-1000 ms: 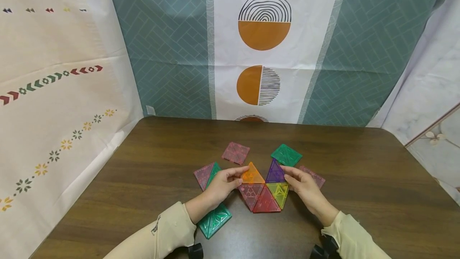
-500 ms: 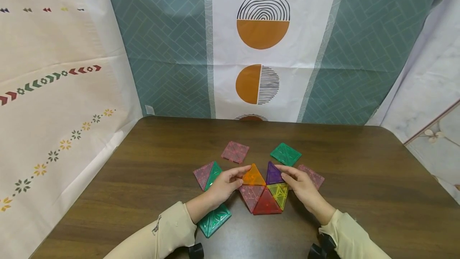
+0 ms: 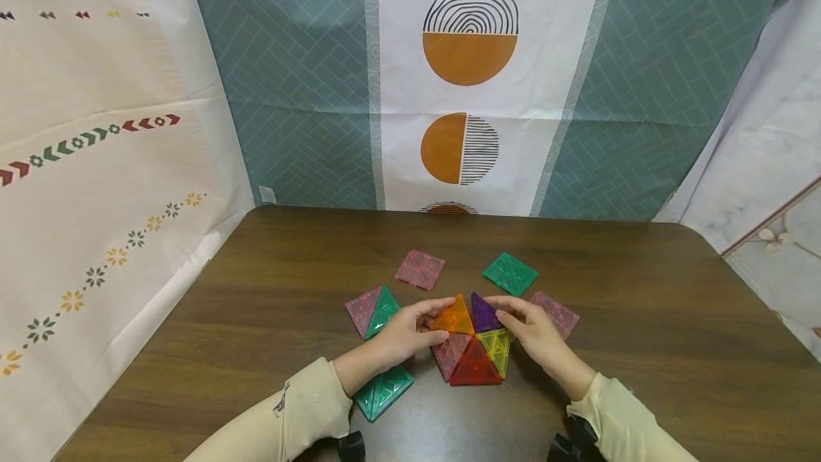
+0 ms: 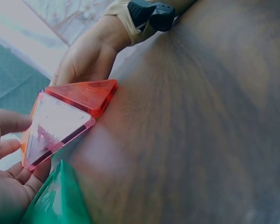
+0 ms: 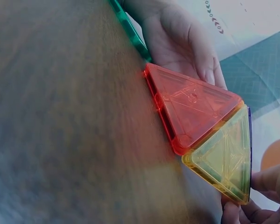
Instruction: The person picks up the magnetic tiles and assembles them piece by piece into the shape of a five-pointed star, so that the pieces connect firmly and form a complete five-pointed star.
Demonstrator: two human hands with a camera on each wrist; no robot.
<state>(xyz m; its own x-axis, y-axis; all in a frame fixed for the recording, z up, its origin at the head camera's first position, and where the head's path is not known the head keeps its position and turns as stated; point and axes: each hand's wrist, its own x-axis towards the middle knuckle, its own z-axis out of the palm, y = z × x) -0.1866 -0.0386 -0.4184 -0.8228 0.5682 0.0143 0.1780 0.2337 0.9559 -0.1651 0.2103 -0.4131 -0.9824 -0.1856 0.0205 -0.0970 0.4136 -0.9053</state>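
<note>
Five-sided in outline, a fan of translucent triangular magnetic tiles stands joined between my hands. My left hand pinches the orange tile at the fan's left, its thumb beside the pink tile. On the other side my right hand pinches the purple tile. The yellow tile joins the purple one, and the red tile sits between yellow and pink at the front. Orange and purple lean close together at the back with a narrow gap between their tips.
Beyond the hands on the wooden table lie a pink square and a green square. Another pink piece is behind my right hand. Pink and green triangles and a green square lie by my left arm.
The orange tile has swung right and the purple tile left, so the gap between them has narrowed. Both hands have moved inward, and my left thumb has shifted right along the tiles.
</note>
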